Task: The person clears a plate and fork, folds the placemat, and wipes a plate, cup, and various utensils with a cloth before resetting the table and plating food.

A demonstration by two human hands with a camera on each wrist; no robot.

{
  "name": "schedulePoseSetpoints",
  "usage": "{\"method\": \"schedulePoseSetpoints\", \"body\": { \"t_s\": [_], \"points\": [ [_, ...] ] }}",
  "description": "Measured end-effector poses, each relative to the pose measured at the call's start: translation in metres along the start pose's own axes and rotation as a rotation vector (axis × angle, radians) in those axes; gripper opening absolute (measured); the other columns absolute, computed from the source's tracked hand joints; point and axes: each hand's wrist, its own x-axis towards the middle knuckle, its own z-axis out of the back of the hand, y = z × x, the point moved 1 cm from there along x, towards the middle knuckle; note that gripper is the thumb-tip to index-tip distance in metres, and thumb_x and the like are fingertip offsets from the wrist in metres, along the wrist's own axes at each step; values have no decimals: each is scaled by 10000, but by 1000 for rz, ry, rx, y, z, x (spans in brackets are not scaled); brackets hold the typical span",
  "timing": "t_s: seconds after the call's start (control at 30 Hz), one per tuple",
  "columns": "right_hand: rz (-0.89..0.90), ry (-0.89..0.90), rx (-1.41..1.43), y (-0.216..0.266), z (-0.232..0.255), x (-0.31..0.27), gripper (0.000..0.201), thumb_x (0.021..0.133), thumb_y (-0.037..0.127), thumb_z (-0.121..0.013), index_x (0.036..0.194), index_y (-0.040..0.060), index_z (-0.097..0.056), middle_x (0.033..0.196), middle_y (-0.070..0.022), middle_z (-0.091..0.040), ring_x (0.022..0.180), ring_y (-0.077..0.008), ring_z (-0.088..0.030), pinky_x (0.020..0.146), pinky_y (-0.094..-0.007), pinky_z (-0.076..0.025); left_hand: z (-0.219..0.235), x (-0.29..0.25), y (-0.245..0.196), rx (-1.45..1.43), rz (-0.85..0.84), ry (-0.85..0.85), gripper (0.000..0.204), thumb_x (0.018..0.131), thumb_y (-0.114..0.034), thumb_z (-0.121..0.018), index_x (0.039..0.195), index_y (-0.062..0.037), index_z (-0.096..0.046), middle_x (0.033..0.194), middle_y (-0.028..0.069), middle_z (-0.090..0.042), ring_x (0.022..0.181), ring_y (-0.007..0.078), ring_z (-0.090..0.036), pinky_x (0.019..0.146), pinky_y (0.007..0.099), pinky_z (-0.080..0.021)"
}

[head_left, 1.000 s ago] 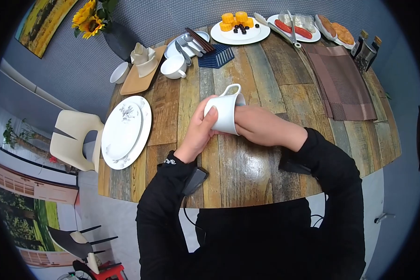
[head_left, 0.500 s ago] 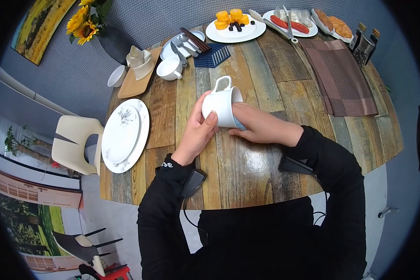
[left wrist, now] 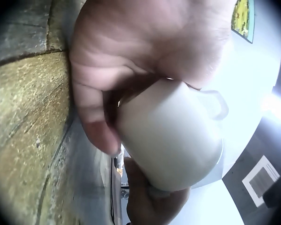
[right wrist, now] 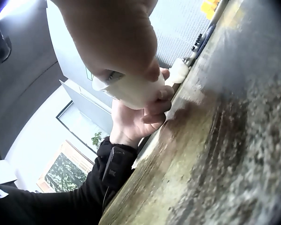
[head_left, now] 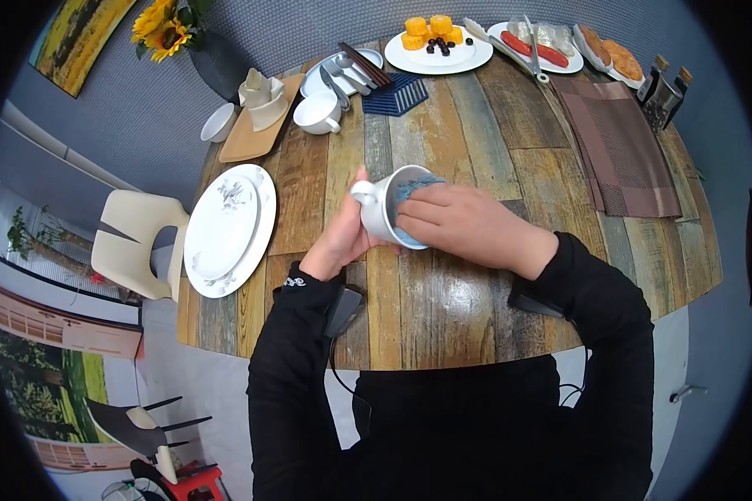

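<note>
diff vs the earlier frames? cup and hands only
The left hand has turned the white cup: its handle, up before, now points left, mouth toward the right hand. That hand's blue cloth moved from the cup's outside into its mouth. Both grips stayed, and the plates are unmoved.

Head view: even, soft daylight with faint shadows; strong fisheye curvature bends the round table [head_left: 493,150] and a black vignette rings the frame. Varnished planks show mild glare near the centre. Left wrist view: close surfaces soft and out of focus, background blown out white. Right wrist view: wood grain blurred in the foreground, bright window behind.
</note>
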Motion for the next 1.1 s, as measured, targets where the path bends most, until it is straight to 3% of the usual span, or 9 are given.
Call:
{"method": "schedulePoseSetpoints", "body": {
  "t_s": [0.1,0.27,0.43,0.57,0.63,0.73,0.97,1.07,1.1],
  "points": [
    [-39,18,16,1,-2,3,199,703,106,-517,894,47,-514,928,-44,-536,928,-201,-524,770,-297,-442,8,3,3,-12,-57,115,600,882,-527,-182,1129,-40,-431,887,126,-582,683,221,-604,490,307,-506],
    [-108,-4,59,4,-16,-1,233,726,71,-488,956,32,-491,994,-73,-505,993,-225,-479,828,-325,-408,-9,1,3,35,-137,-153,523,897,-478,-235,1122,-52,-439,857,105,-583,663,204,-599,476,299,-501],
    [-228,39,402,-2,-31,-11,346,713,30,-527,1047,-8,-446,1066,-187,-446,996,-333,-437,867,-372,-372,-19,0,-1,161,-268,-271,445,900,-401,-356,1157,-43,-413,997,79,-541,837,160,-572,656,289,-503],
    [-280,101,552,-6,-36,-17,467,711,73,-601,1123,-22,-401,1116,-199,-429,1037,-315,-435,897,-348,-353,-16,2,4,178,-306,-257,441,888,-371,-420,1167,-31,-397,1042,72,-515,919,147,-537,769,284,-458],
    [-536,115,1096,-2,-27,-13,553,727,130,-637,1176,-27,-356,1149,-179,-432,1088,-261,-425,920,-327,-333,-13,6,6,308,-442,-228,490,870,-382,-460,1192,-23,-373,1065,75,-502,967,147,-508,818,286,-422],
    [-712,109,1400,-2,-12,-6,616,740,170,-651,1217,-27,-314,1170,-158,-435,1118,-215,-402,936,-318,-316,-16,4,4,253,-485,-184,453,879,-312,-475,1222,-45,-346,1085,66,-457,984,125,-463,833,277,-399],
    [-447,-79,711,-6,-27,-10,507,707,74,-618,1141,-7,-370,1089,-196,-457,1041,-330,-442,875,-355,-363,-31,0,0,93,-440,-79,626,852,-393,-489,1308,-40,-244,1195,96,-417,1041,167,-463,849,296,-400],
    [-411,-108,674,-9,-22,-8,429,667,16,-589,1058,-6,-413,1032,-182,-470,1009,-354,-439,839,-377,-381,-30,0,-5,120,-432,-64,647,864,-460,-411,1325,-49,-219,1227,119,-403,1085,195,-450,876,317,-395],
    [-330,-55,505,-10,-17,-6,375,667,25,-579,1013,0,-436,1013,-152,-483,1003,-323,-455,826,-366,-394,-26,2,-6,-11,-369,-51,617,877,-476,-343,1313,-51,-238,1214,127,-416,1075,217,-466,873,352,-410]
  ]
}}
